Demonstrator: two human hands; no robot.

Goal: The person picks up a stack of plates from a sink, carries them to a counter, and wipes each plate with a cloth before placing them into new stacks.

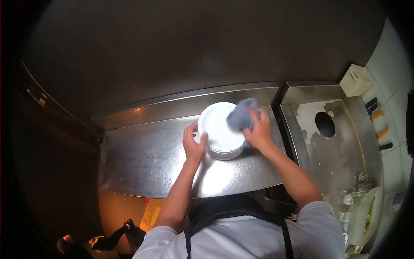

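Observation:
A stack of white plates stands on the steel counter in the head view. My left hand is at the stack's left side, thumb over the rim and fingers spread apart from it. In my right hand is a bunched grey-blue cloth, gripped between thumb and fingers. The cloth overlaps the right edge of the top plate and is slightly blurred. Part of it hangs down beside the stack.
The steel counter has a raised back edge against a dark wall. To the right, past a gap, lies a wet steel basin surface with a dark round hole. Knives hang by a cream box. Glasses stand lower right.

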